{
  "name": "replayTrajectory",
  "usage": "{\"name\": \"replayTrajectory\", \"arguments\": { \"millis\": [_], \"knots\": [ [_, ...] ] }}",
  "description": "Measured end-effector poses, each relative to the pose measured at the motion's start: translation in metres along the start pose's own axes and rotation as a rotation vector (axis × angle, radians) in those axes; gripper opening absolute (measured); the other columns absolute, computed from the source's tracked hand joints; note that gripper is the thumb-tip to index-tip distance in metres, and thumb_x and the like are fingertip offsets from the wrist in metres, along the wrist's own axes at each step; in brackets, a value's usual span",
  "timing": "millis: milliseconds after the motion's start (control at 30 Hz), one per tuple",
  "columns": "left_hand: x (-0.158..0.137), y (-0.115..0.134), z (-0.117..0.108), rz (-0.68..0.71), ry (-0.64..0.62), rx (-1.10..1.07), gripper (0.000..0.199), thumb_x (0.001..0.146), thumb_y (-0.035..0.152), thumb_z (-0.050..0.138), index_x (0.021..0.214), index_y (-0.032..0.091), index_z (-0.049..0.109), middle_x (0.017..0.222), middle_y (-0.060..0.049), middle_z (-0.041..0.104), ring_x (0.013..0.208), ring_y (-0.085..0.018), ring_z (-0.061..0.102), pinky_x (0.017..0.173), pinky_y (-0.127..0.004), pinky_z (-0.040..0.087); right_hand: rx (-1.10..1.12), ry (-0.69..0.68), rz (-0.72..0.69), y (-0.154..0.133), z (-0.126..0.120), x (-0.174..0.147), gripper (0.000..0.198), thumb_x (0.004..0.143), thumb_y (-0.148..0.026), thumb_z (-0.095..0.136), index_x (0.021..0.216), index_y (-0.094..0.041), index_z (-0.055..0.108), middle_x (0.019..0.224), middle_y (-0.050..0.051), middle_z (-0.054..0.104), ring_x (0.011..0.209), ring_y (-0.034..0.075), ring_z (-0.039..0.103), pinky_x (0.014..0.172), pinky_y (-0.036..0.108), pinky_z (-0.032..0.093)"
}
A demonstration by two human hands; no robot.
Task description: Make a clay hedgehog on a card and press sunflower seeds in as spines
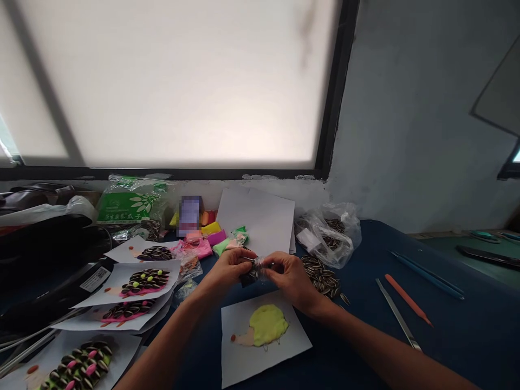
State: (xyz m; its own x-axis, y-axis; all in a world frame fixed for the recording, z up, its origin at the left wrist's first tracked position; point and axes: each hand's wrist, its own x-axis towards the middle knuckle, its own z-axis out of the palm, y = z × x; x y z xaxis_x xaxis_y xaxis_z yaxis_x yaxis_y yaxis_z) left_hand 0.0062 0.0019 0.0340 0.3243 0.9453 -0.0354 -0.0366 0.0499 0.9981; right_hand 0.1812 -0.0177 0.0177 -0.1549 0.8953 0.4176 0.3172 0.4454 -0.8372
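Above the middle of the table, my left hand (232, 266) pinches one side of a small clear plastic packet (259, 266) with something dark at it. My right hand (291, 275) grips the packet's other side, its fingers closed. Just below the hands lies a white paper sheet (244, 368) bearing a hedgehog shape: a yellow-green clay body (268, 325), a pale clay face and a brown nose, with drawn outlines of feet. Beside my right hand is a pile of striped sunflower seeds (320, 275), partly hidden by that hand.
Finished-looking seed hedgehog pictures (146, 281) overlap at left. Coloured clay packets (203, 244), blank paper (255, 214) and a plastic bag of seeds (335, 235) stand at the back. Blue tweezers (430, 276), an orange tool (407, 299) and a metal blade (397, 313) lie right.
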Motion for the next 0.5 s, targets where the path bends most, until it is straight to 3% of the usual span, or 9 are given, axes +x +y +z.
{"name": "replayTrajectory", "arguments": {
  "millis": [133,300,367,500],
  "knots": [
    [-0.0032,0.0022,0.0020,0.018,-0.017,0.029,0.031,0.057,0.017,0.072,0.087,0.014,0.062,0.075,0.001,0.062,0.061,-0.009,0.054,0.055,-0.022,0.039,-0.009,0.016,-0.053,-0.0035,0.0002,-0.0004,0.007,0.074,-0.018,0.066,0.078,-0.019,0.070,0.077,0.002,0.068,0.065,0.014,0.057,0.059,0.025,0.045],
    [-0.0005,-0.0024,0.0004,0.021,-0.010,0.046,0.035,0.055,0.019,0.076,0.085,0.014,0.058,0.066,0.004,0.060,0.053,-0.009,0.053,0.053,-0.023,0.039,-0.042,-0.005,-0.091,-0.0090,-0.0001,-0.0016,0.009,0.075,-0.016,0.064,0.076,-0.018,0.072,0.084,0.005,0.067,0.072,0.016,0.061,0.064,0.026,0.047],
    [0.0013,-0.0043,-0.0002,0.013,-0.025,0.040,0.038,0.055,0.022,0.079,0.085,0.014,0.058,0.063,0.004,0.060,0.052,-0.009,0.053,0.052,-0.024,0.040,-0.042,-0.027,-0.073,-0.0099,-0.0003,-0.0018,0.010,0.077,-0.018,0.064,0.077,-0.018,0.074,0.086,0.006,0.069,0.075,0.018,0.063,0.066,0.027,0.048],
    [0.0031,-0.0048,-0.0006,0.021,-0.008,0.017,0.042,0.054,0.029,0.082,0.086,0.014,0.059,0.063,0.002,0.061,0.055,-0.012,0.057,0.053,-0.024,0.039,0.017,-0.074,0.049,-0.0088,-0.0003,-0.0008,0.014,0.079,-0.023,0.062,0.073,-0.016,0.073,0.070,0.004,0.069,0.066,0.017,0.061,0.062,0.027,0.046]
  ]
}}
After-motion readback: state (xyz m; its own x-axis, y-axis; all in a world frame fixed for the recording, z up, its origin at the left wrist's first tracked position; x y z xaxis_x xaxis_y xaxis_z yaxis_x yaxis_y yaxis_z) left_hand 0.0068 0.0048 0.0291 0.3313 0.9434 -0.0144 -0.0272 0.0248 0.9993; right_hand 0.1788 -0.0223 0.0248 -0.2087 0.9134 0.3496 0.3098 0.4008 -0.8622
